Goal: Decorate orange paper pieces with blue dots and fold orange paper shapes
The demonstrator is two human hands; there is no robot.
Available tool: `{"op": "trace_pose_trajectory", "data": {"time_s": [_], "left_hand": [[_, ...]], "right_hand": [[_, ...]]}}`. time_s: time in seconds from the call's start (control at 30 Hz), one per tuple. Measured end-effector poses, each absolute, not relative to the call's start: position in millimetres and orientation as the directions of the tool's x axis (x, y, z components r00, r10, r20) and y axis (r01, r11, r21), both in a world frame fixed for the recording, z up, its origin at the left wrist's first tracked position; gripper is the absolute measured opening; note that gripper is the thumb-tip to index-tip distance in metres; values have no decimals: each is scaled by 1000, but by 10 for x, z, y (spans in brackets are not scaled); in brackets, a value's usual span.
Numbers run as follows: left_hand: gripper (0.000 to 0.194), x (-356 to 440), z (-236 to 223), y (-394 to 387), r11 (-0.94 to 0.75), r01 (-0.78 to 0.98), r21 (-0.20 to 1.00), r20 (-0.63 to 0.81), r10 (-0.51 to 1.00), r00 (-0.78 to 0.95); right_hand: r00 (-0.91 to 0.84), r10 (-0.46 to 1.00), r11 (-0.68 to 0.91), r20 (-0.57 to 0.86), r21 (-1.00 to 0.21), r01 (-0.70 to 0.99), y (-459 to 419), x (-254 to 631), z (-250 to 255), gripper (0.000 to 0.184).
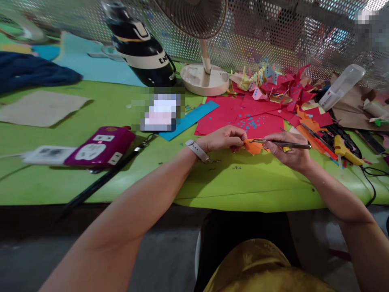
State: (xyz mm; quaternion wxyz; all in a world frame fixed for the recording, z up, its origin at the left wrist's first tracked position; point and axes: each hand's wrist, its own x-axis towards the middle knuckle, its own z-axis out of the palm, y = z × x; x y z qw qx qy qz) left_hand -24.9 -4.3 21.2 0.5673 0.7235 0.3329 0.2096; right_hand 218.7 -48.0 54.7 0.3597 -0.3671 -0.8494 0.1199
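Observation:
My left hand [223, 138], with a pale watch band [197, 150] at the wrist, is closed on the edge of a small orange paper piece [254, 148]. My right hand [290, 156] grips metal tweezers [293, 144] like a pen. Their tips point left and meet the top of the orange paper, close to my left fingertips. Just behind both hands lie red paper sheets [220, 115] scattered with tiny blue dots [251, 121]. A blue paper strip [194, 119] slants across to the left of them.
Folded paper shapes [273, 83] are heaped at the back right. A yellow glue gun [345, 150] and a clear bottle [343, 87] stand or lie at right. Behind are a fan [205, 83] and a black bottle [146, 56]; at left, a purple power socket [100, 147] and strap [106, 174].

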Motion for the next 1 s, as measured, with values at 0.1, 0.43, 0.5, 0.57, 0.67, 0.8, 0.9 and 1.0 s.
{"op": "trace_pose_trajectory", "data": {"time_s": [0.1, 0.43, 0.5, 0.57, 0.67, 0.8, 0.9, 1.0], "left_hand": [[10, -256, 205, -43, -119, 221, 968, -69, 721, 689], [7, -242, 172, -71, -64, 72, 995, -3, 725, 689], [6, -242, 170, -78, -58, 56, 997, 4, 726, 688], [5, -243, 173, -84, -65, 48, 997, 13, 719, 695], [5, -240, 186, -92, -77, 41, 996, 26, 714, 700], [5, -236, 207, -104, -65, 52, 997, 10, 718, 696], [6, -236, 209, -110, -50, 59, 997, -4, 723, 691], [6, -234, 194, -108, -62, 53, 997, 8, 718, 696]], "right_hand": [[-429, 731, 681, 530, -538, 496, -492, 2176, 552, 19], [-292, 901, 354, 321, -933, 68, -365, 2133, 560, 33], [-294, 909, 324, 297, -945, 46, -348, 2134, 560, 32], [-295, 912, 307, 285, -951, 31, -347, 2132, 563, 30], [-305, 915, 285, 264, -958, 22, -358, 2125, 571, 29], [-304, 917, 276, 258, -961, 18, -355, 2123, 564, 29], [-310, 914, 281, 263, -959, 16, -342, 2129, 547, 30], [-315, 914, 280, 256, -959, 34, -335, 2130, 536, 30]]}}
